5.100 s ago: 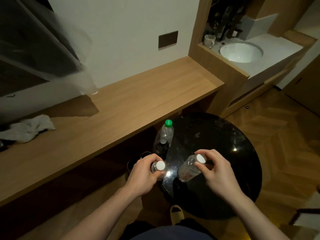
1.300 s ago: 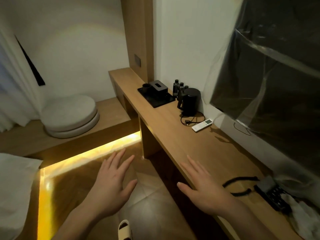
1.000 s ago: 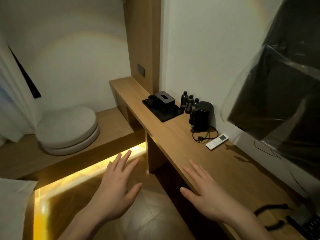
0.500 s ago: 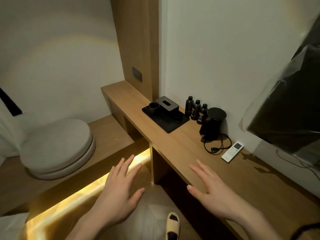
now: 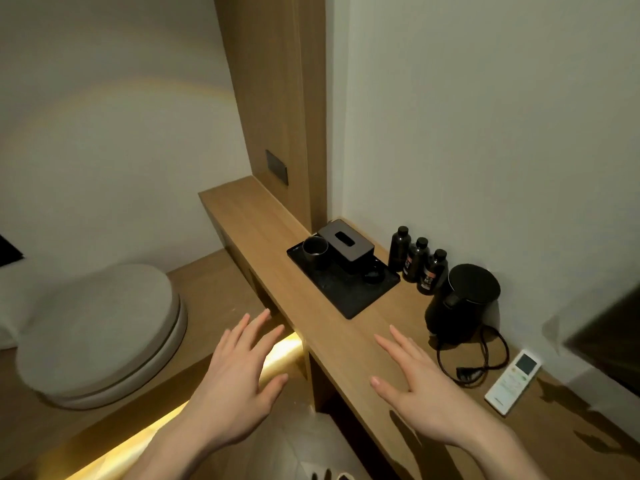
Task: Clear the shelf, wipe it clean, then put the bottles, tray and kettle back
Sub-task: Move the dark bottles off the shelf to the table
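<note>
On the long wooden shelf (image 5: 277, 258) lies a black tray (image 5: 349, 292) carrying a dark cup (image 5: 314, 248) and a black tissue box (image 5: 345, 240). Three dark bottles (image 5: 417, 259) line up against the wall behind it. To their right stands a black kettle (image 5: 462, 303) with its cord (image 5: 474, 358) coiled in front. My left hand (image 5: 239, 372) hovers with fingers spread over the floor, left of the shelf edge. My right hand (image 5: 414, 386) hovers flat over the shelf, short of the tray and kettle. Both hold nothing.
A white remote (image 5: 514, 381) lies on the shelf right of the cord. A dark screen (image 5: 609, 337) hangs at the far right. A round grey cushion (image 5: 93, 330) sits on a lower wooden platform at left, with a glowing light strip (image 5: 277, 355) beneath its edge.
Earlier both hands gripped bottles on a round black table. Since then the view has turned and moved closer to the tray, bottles and kettle; both hands stay spread and hold nothing.
</note>
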